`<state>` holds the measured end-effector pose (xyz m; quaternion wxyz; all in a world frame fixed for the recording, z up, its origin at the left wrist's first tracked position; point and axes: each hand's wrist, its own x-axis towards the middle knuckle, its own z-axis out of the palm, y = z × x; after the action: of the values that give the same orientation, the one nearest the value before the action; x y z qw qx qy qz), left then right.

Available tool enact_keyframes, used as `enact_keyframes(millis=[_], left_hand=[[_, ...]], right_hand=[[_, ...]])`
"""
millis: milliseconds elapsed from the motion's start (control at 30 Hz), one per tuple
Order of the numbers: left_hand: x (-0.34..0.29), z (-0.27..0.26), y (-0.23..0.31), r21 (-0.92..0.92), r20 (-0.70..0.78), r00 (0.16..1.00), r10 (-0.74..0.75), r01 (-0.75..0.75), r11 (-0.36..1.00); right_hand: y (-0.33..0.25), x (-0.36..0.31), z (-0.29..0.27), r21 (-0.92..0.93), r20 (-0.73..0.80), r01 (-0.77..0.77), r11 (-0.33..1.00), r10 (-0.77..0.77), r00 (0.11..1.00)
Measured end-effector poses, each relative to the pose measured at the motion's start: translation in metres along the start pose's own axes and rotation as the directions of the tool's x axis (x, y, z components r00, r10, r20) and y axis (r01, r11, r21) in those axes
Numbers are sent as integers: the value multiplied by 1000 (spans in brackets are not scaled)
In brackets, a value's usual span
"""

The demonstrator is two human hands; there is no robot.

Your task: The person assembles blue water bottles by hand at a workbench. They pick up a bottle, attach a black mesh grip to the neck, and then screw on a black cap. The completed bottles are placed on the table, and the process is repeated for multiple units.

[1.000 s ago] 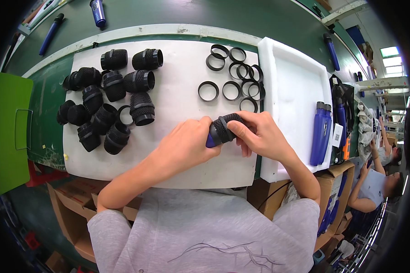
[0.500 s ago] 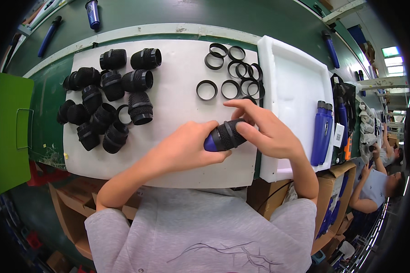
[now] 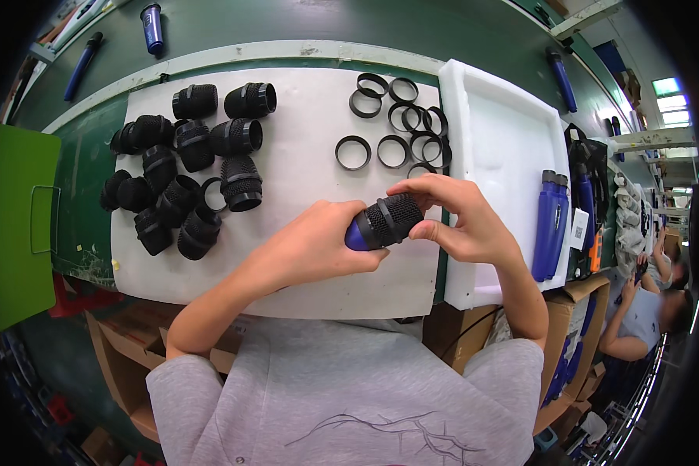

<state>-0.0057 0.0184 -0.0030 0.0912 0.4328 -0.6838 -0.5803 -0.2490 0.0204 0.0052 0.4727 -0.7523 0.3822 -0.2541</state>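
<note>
A wireless microphone (image 3: 393, 220) with a black mesh grille and a blue body is held over the white work sheet. My left hand (image 3: 326, 239) is closed round its blue body, most of which is hidden in the palm. The grille end points up and to the right, with a black band round its middle. My right hand (image 3: 462, 217) curls about the grille, index finger above and thumb at its lower right side. Black rings (image 3: 353, 153) lie on the sheet beyond my right hand. Several loose black microphone grilles (image 3: 241, 184) are grouped at the left.
A white foam tray (image 3: 501, 101) at the right holds blue microphone bodies (image 3: 550, 225). A green bin (image 3: 15, 225) stands at the far left. Cardboard boxes (image 3: 124, 349) sit below the table edge. Another person (image 3: 637, 318) works at the far right.
My right thumb has shifted from the grille's middle band toward its tip, and the right fingers sit farther out. The microphone has tilted slightly upward. My left hand keeps its hold.
</note>
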Motion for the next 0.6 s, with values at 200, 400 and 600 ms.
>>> enact_keyframes(millis=[200,400,600], left_hand=[[1,2,-3,16,-16,1000,10,-10,1000],[0,2,0,16,-42,999,2,-1,1000],[1,5,-3,34,-84,996,19,-17,999]], right_hand=[[2,0,2,-121,16,59,991,-57,998],[10,-3,15,-128,-20,60,990,-63,998],[-6,-1,13,8,-7,-217,976,217,976]])
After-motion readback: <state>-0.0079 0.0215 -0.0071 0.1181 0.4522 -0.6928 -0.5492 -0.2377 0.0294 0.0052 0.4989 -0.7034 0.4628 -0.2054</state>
